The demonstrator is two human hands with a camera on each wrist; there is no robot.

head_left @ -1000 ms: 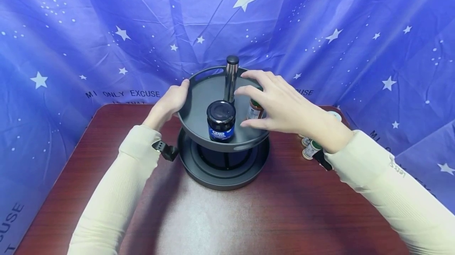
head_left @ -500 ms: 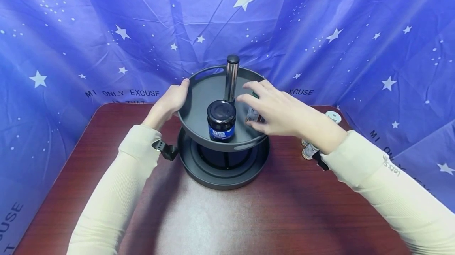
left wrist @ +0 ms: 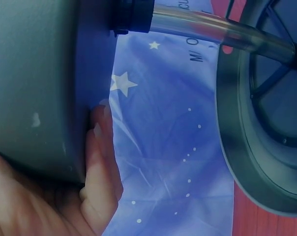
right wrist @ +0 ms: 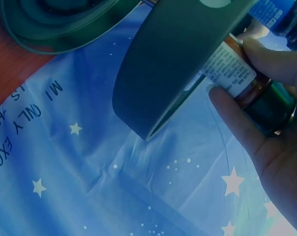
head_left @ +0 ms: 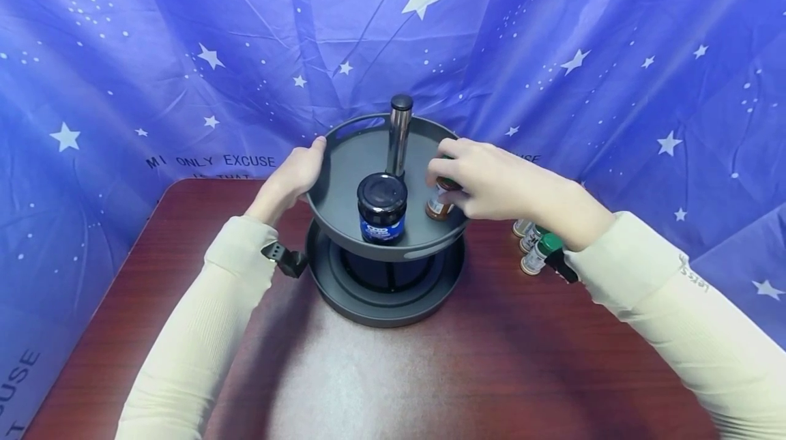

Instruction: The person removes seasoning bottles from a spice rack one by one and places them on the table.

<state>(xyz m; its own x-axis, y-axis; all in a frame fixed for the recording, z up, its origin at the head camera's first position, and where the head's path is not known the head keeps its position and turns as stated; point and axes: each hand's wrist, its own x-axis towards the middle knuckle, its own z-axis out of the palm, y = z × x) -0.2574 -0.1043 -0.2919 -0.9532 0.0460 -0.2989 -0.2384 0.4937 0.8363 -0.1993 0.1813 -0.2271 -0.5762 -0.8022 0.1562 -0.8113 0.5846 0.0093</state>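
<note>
My left hand [head_left: 301,170] grips the left rim of the upper tray [head_left: 350,160] of a dark grey two-tier turntable stand, thumb on top. In the left wrist view its fingers [left wrist: 100,172] curl under that tray. On the tray's right side my right hand [head_left: 491,177] pinches a small spice jar [head_left: 438,207] with a green lid and brown contents. The right wrist view shows the jar's white label [right wrist: 229,71] between thumb and finger, near the tray wall. A larger black-lidded jar [head_left: 382,208] with a blue label stands upright at the tray's front.
A metal post [head_left: 400,136] with a black cap rises through the tray. Below lies the wider lower tray [head_left: 387,317]. Several spice jars [head_left: 534,259] stand on the wooden table [head_left: 522,358] at right, partly hidden by my right wrist. A blue star curtain [head_left: 344,31] hangs behind.
My right hand's fingers have closed from spread to pinching the spice jar's upper part. My left hand, the tray and the black-lidded jar stay in place.
</note>
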